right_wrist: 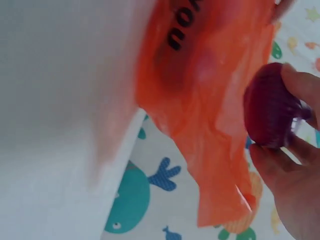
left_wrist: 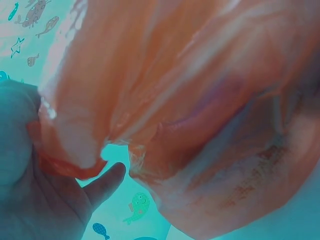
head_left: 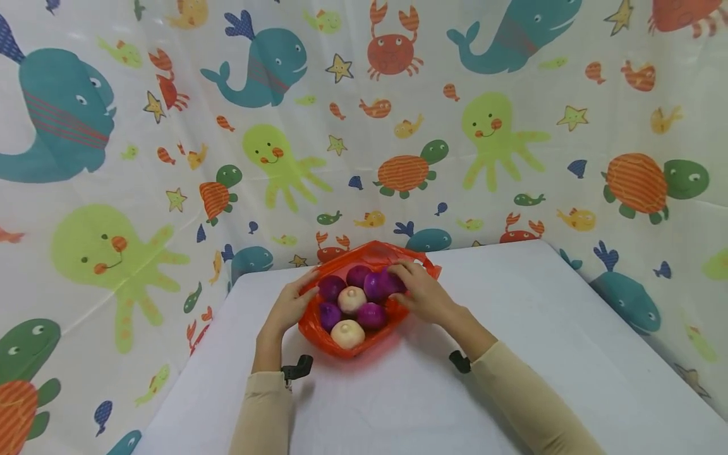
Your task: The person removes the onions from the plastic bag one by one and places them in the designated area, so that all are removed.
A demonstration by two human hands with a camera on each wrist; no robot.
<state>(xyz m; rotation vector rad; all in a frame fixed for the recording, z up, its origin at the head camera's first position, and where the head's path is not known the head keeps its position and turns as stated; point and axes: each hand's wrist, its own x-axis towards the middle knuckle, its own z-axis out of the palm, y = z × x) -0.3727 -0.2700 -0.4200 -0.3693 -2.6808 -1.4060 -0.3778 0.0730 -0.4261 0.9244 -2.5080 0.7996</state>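
Mid-frame: right hand (head_left: pixel 425 297) grips a purple onion (right_wrist: pixel 265 107), thumb opposite fingers, at the orange bag's (head_left: pixel 375 253) right side. Left hand (head_left: pixel 289 308) at its left rim; can't tell whether gripping. Onion likely firm, light, slick-skinned; best held round the belly.

The white table (head_left: pixel 392 404) carries a red bag (head_left: pixel 375 254) (mouth open).

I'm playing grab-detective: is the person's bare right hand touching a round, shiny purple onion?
Touching. The right wrist view shows it plainly: the bare right hand holds the round, shiny purple onion between its thumb and fingers.
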